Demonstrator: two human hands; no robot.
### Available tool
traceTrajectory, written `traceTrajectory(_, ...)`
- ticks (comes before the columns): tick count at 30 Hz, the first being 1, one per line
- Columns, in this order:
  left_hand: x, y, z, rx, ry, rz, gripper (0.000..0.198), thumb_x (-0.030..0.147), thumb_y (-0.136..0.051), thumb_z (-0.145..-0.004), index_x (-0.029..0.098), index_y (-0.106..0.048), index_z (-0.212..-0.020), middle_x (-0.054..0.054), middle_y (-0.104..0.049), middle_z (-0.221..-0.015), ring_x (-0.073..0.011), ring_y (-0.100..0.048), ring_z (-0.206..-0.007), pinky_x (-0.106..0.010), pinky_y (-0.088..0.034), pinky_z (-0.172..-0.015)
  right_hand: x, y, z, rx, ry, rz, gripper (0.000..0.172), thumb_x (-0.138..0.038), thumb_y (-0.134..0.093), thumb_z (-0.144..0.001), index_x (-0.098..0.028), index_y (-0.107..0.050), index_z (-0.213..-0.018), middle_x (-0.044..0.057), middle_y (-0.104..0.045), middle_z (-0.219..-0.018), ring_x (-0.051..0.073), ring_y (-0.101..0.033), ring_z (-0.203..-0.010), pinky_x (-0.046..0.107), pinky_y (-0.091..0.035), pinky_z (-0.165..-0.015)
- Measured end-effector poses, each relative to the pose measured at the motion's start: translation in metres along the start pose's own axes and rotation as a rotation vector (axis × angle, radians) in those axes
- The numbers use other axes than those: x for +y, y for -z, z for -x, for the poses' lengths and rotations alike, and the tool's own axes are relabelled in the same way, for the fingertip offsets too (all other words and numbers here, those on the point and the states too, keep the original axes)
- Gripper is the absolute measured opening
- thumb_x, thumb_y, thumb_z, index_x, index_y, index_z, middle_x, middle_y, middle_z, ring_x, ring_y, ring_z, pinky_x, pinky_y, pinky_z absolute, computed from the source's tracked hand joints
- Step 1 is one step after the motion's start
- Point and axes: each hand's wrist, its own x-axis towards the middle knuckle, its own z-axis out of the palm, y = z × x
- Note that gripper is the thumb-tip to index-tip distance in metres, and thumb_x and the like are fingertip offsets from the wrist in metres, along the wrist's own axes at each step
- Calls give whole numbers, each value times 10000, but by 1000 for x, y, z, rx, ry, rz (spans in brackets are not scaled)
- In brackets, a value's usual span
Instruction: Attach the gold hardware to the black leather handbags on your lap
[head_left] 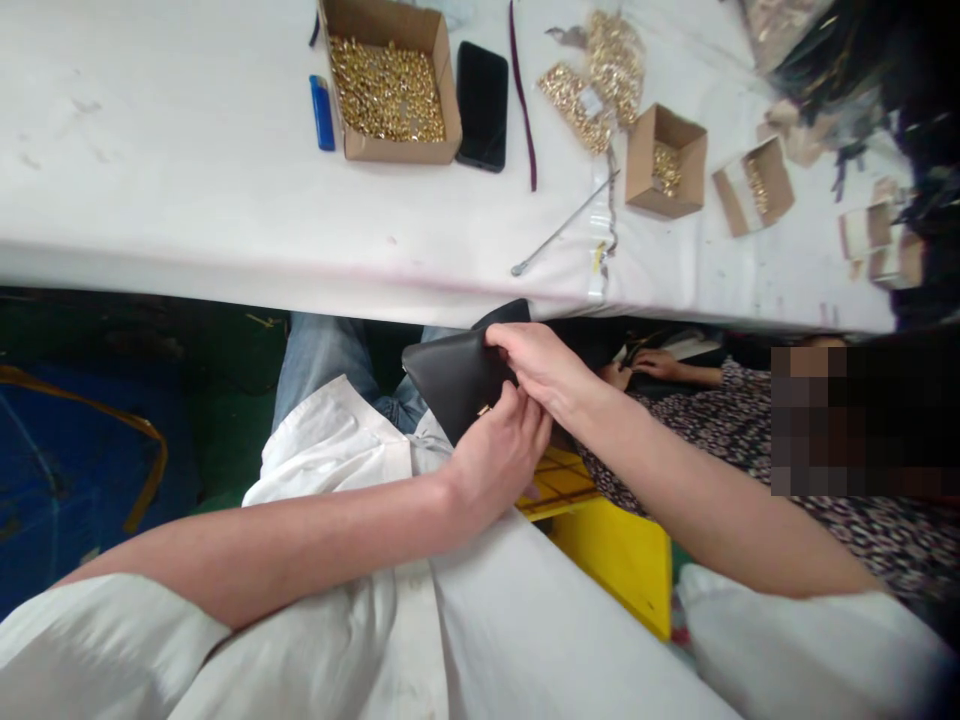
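A black, smooth leather-like piece point(450, 370), perhaps part of a bag, is held over my lap just below the table edge. One end of it tapers to a rounded corner on the left, and a small gold-coloured fitting shows near my fingers. My right hand point(544, 365) grips its upper part, thumb and fingers closed on it. From below, my left hand point(499, 450) has its fingers curled against the lower side, next to the gold fitting. The two hands touch, and the fingers partly hide the piece.
On the white table point(225, 200) are a carton of gold studs point(390, 95), a blue lighter point(322, 113), a phone point(481, 105), a dark strap point(523, 100), a metal rod point(562, 225), bagged gold pieces point(615, 65) and smaller cartons point(666, 160). A co-worker's hand point(656, 363) is on the right, above a yellow crate point(622, 560).
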Motion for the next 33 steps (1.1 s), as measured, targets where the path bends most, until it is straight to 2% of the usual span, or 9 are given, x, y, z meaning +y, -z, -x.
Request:
traceTrajectory(4, 14, 4, -20, -157, -11, -69, 459, 325, -715, -1054, 93, -774, -1446, -216, -746, -1405, -385, -644, -1307, -467, -482, -1070, -3, 1, 1, -125, -53, -7, 216, -286, -736, -662, -230, -532, -621, -29, -448, -593, 136, -365, -573, 308, -258, -515)
traceTrajectory(8, 11, 16, -22, -33, -204, 83, 252, 153, -631, -1048, 155, -878, -1094, -152, -816, -1074, -343, -679, -1099, -441, -458, -872, 6, 5, -9, -265, 41, 4, 189, -286, -765, -674, -206, -598, -633, -9, -542, -658, 142, -472, -625, 284, -334, -562)
traceTrajectory(11, -2, 30, -6, 28, -236, 149, 203, 135, -643, -1042, 150, -819, -942, -127, -760, -938, -299, -661, -948, -418, -414, -767, 22, 10, -21, -311, 119, 70, 179, -313, -735, -728, -200, -616, -655, -25, -528, -639, 131, -423, -610, 287, -272, -553)
traceTrajectory(17, -39, 44, 42, 116, -189, 162, 160, 138, -573, -1106, 146, -690, -999, -88, -680, -927, -268, -628, -853, -421, -373, -706, 48, 5, -24, -349, 299, 238, 183, -362, -652, -791, -198, -633, -711, -34, -519, -660, 143, -418, -648, 297, -277, -586)
traceTrajectory(20, -49, 42, 55, 157, -88, 150, 319, 262, -490, -1185, 167, -657, -930, -82, -660, -851, -264, -626, -792, -428, -370, -714, 54, -5, -18, -420, 364, 302, 176, -358, -646, -794, -194, -633, -731, -37, -517, -659, 144, -426, -656, 293, -285, -602)
traceTrajectory(23, -53, 36, 56, 60, 164, 109, 269, 103, -479, -1122, 153, -648, -919, -71, -644, -759, -262, -628, -705, -432, -395, -734, 58, -16, -14, -471, 385, 326, 183, -364, -663, -781, -194, -616, -736, -41, -512, -648, 141, -421, -646, 288, -273, -595)
traceTrajectory(26, -58, 29, 49, -13, 449, 87, 349, -25, -451, -1028, 42, -627, -1321, -77, -690, -817, -268, -665, -707, -417, -432, -747, 59, -22, -15, -492, 432, 353, 241, -385, -672, -774, -200, -555, -673, -34, -496, -644, 143, -419, -660, 289, -264, -593)
traceTrajectory(29, -68, 21, 45, 61, 657, 104, 549, 62, -515, -1054, 70, -447, -1598, -190, -735, -1200, -336, -728, -1044, -428, -496, -839, 60, -23, -16, -499, 445, 379, 272, -407, -681, -788, -198, -563, -660, -29, -507, -629, 146, -431, -655, 290, -265, -587)
traceTrajectory(33, -83, -4, 46, -69, 703, 303, 234, 184, -481, -1125, 189, -678, -1251, -160, -764, -1182, -340, -753, -1081, -400, -536, -807, 61, -25, -15, -506, 404, 367, 242, -410, -720, -796, -180, -668, -737, -14, -609, -659, 159, -500, -654, 288, -315, -588)
